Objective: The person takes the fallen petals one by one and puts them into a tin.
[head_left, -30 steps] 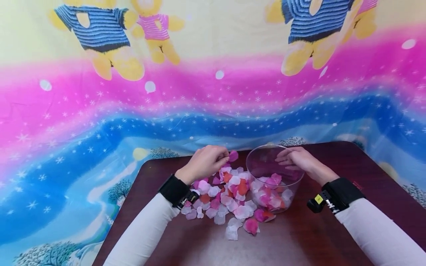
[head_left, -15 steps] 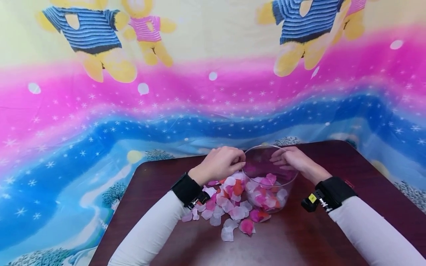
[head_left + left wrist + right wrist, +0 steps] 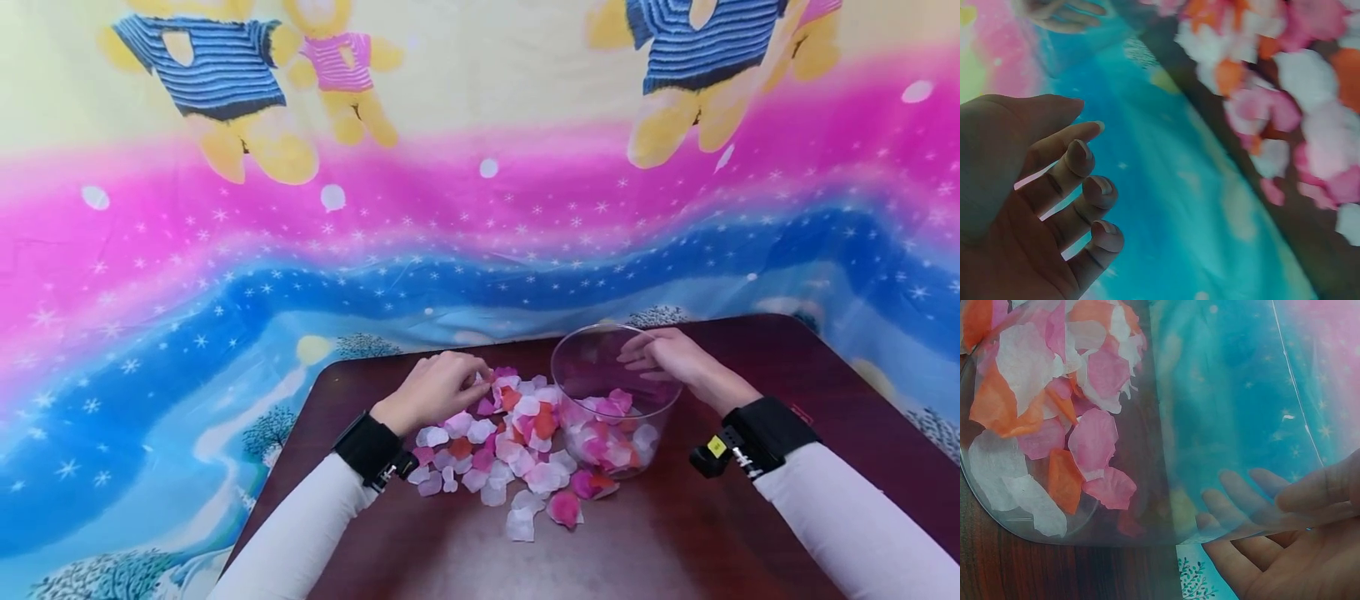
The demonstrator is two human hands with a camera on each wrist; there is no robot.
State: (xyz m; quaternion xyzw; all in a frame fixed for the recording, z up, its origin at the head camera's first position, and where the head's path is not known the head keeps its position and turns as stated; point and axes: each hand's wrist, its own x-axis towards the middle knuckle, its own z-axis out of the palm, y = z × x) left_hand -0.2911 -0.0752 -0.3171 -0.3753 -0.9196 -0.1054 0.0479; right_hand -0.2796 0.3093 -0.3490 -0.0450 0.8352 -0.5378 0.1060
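Note:
My left hand (image 3: 438,387) hovers over the back left of a loose pile of artificial petals (image 3: 525,442), in pink, white and orange-red. In the left wrist view, that hand (image 3: 1054,181) holds nothing; its fingers are loosely bent and the thumb stands apart. My right hand (image 3: 678,362) grips the back right rim of a clear round container (image 3: 615,417). Seen through the clear wall in the right wrist view are the right fingers (image 3: 1235,494), with the thumb across the rim. Petals (image 3: 1060,406) lie heaped in the bottom of the container.
Everything stands on a dark reddish-brown table (image 3: 750,533). A few petals (image 3: 562,508) lie nearer the front, apart from the pile. Behind the table hangs a printed curtain (image 3: 480,208) with bears and snowflakes.
My left hand held a magenta petal, moved right to the container's rim, then came back left over the pile without it. The right hand stayed at the rim.

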